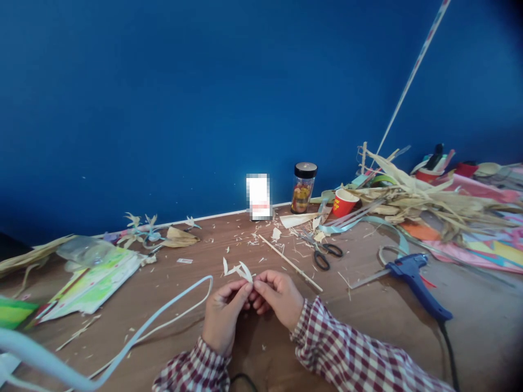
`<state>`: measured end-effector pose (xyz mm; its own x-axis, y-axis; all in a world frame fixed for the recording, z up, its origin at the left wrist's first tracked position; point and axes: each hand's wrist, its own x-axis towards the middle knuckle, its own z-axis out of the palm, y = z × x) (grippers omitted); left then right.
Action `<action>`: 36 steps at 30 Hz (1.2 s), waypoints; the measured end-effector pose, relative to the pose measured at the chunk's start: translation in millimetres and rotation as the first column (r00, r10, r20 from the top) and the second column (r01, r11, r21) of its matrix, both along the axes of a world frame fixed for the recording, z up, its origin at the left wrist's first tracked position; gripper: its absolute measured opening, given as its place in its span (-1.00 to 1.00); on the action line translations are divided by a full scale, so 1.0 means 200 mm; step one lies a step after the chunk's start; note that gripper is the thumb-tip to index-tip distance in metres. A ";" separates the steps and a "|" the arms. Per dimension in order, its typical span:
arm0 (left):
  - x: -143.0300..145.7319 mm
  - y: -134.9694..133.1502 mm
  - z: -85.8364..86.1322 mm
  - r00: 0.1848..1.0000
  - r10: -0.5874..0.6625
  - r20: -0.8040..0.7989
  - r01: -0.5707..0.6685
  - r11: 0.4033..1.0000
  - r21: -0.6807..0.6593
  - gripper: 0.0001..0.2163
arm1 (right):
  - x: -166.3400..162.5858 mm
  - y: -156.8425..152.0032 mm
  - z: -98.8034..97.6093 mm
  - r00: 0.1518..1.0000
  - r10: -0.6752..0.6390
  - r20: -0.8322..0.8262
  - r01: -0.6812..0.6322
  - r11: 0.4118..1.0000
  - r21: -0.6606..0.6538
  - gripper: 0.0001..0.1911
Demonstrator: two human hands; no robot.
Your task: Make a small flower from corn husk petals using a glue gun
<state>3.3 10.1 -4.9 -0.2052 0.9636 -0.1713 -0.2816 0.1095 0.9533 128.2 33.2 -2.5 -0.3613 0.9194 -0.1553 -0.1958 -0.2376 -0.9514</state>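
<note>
Wall, 1, deep blue (pixel 183 98); spans the background.
Table, 1, brown wood-look top (pixel 155 283); set against the wall.
Heap of dried husks, 1 (pixel 408 196); far right, over coloured papers.
White tube, 1, curved (pixel 41 356); near left.
Sleeves, 2, maroon-and-white check (pixel 347 348); gathered at the wrists.
Painted sheet, 1, green and white (pixel 110 275); left, partly beneath clear plastic.
Glue gun, 1, blue (pixel 417 280); lying at right, nozzle pointing left, black cord trailing toward the near edge.
Left hand, 1 (pixel 224 316); nearly closed, thumb and forefinger pinching the lower end of a pale husk piece (pixel 245 270).
Right hand, 1 (pixel 281 299); nearly closed, thumb and forefinger pinching that same end, other fingers curled under.
Stick, 1, thin, pale (pixel 290 263); slanting, beyond the right hand.
Jar, 1, clear, black lid (pixel 301 190); upright near the wall.
Scissors, 1 pair, black handles (pixel 321 249); right of the stick.
Paper cup, 1, red (pixel 345 204); tilted, right of the jar.
Pale husk piece, 1; at table centre, fanning upward from between the fingertips.
Scraps, many; scattered around.
</note>
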 end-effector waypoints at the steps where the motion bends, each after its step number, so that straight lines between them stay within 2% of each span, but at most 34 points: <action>1: 0.00 0.00 0.00 1.000 -0.001 0.009 0.001 1.000 -0.003 -0.81 | 0.00 0.00 0.00 1.000 0.003 -0.003 -0.003 1.000 0.002 -0.66; 5: -0.01 0.00 0.00 0.997 -0.069 0.028 0.069 0.998 0.001 -0.85 | 0.00 0.00 0.00 0.999 0.027 -0.045 -0.027 1.000 0.011 -0.67; 9: -0.01 0.00 0.02 0.977 -0.196 0.082 0.192 0.980 0.056 -0.88 | 0.00 0.00 -0.01 0.983 0.097 -0.158 -0.109 0.992 -0.069 -0.66; 11: -0.01 0.00 0.02 0.968 -0.224 0.112 0.217 0.973 0.077 -0.91 | 0.00 0.00 -0.02 0.978 0.113 -0.176 -0.132 0.986 -0.105 -0.65; 19: -0.01 -0.02 0.03 0.949 -0.247 0.194 0.238 0.969 0.071 -0.92 | 0.00 0.00 0.00 0.974 0.149 -0.171 -0.164 0.983 -0.078 -0.66; 28: 0.00 -0.01 0.04 0.951 -0.207 0.228 0.209 0.978 0.019 -0.87 | 0.00 0.01 -0.03 0.977 0.153 -0.152 -0.159 0.987 -0.032 -0.67; 36: 0.00 -0.02 0.05 0.945 -0.251 0.211 0.248 0.968 0.042 -0.89 | 0.00 0.00 -0.01 0.979 0.167 -0.116 -0.171 0.985 -0.030 -0.65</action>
